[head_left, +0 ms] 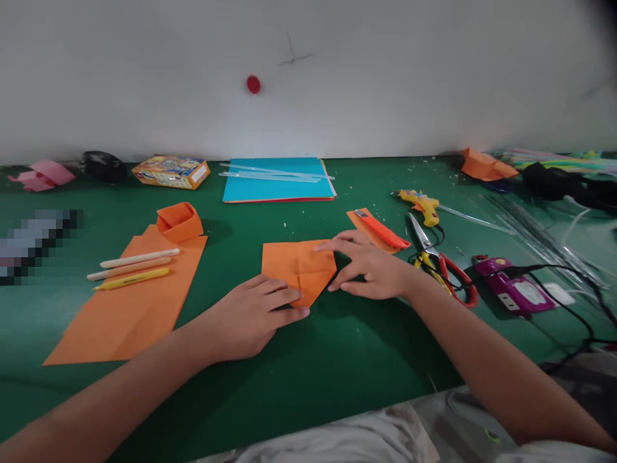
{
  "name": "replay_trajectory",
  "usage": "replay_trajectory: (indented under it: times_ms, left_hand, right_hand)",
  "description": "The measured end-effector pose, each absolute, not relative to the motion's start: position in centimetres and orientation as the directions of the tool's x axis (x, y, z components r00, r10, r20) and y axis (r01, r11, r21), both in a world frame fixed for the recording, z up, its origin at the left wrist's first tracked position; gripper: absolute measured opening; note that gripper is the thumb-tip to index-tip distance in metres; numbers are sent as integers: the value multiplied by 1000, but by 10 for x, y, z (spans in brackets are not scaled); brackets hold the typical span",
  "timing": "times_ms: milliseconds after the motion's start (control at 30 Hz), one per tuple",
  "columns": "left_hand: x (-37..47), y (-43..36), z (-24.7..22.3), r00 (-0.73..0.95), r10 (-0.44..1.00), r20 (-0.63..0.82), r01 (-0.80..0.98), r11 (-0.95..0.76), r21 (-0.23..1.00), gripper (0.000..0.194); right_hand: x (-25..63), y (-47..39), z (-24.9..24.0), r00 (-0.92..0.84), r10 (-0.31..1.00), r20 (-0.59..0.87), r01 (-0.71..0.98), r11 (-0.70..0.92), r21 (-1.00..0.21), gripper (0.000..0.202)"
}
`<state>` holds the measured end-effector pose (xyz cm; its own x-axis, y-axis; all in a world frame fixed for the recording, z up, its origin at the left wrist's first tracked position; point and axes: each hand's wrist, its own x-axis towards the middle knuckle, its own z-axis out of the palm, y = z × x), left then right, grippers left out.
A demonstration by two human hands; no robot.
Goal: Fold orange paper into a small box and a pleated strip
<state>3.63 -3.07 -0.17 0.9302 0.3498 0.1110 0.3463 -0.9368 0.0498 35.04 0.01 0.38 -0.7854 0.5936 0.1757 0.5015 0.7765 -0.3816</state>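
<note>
A folded piece of orange paper [284,260] lies flat on the green table, with creases across its middle and a pointed lower end. My left hand [258,315] rests on its lower left part, fingers stretched out and pressing near the point. Over the right side of the paper is my right hand [369,267], its fingers spread; the index fingertip touches the upper right part and the thumb lies by the right edge. Just behind my right hand, a red-orange box cutter [383,231] lies on an orange paper strip [355,220].
Left: orange sheets [130,321] carrying pens [139,276] and a folded orange paper shape [180,222]. Behind: blue sheets [274,186] with clear sticks, and a small box [171,172]. Right: scissors [427,241], a yellow glue gun [421,204], and a purple power strip [513,286] with black cables.
</note>
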Motion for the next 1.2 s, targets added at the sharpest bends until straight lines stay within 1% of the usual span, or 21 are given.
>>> replay_trajectory:
  times_ms: [167,300,433,533,667,867,967,1200]
  left_hand:
    - [36,-31,-2,931,345,123,341,-939,52,43]
    - [35,-31,-4,930,344,127,340,-939,51,46]
    - [35,-31,-4,931,341,131,335,-940,60,48]
    - [36,-31,-3,932,333,142,329,-943,53,47]
    - [36,-30,-3,931,334,144,331,-942,46,44]
    - [35,-30,-4,929,337,151,332,-941,60,44]
    - [35,-30,-4,928,341,150,336,-940,57,44]
    - [35,-30,-5,925,347,155,338,-938,83,43]
  right_hand:
    - [361,5,-1,-759,606,238,483,769,-419,21]
    - [342,-6,-3,-779,533,331,387,823,-416,21]
    - [325,-12,-2,-820,520,238,424,832,-358,22]
    - [327,-8,-3,-823,528,209,441,826,-351,22]
    - [340,1,-4,-807,550,216,456,812,-365,23]
    - [363,12,-4,-734,645,211,537,742,-401,23]
    - [369,15,-6,-719,665,202,548,721,-425,22]
    - [368,13,-7,-686,659,308,523,741,-421,21]
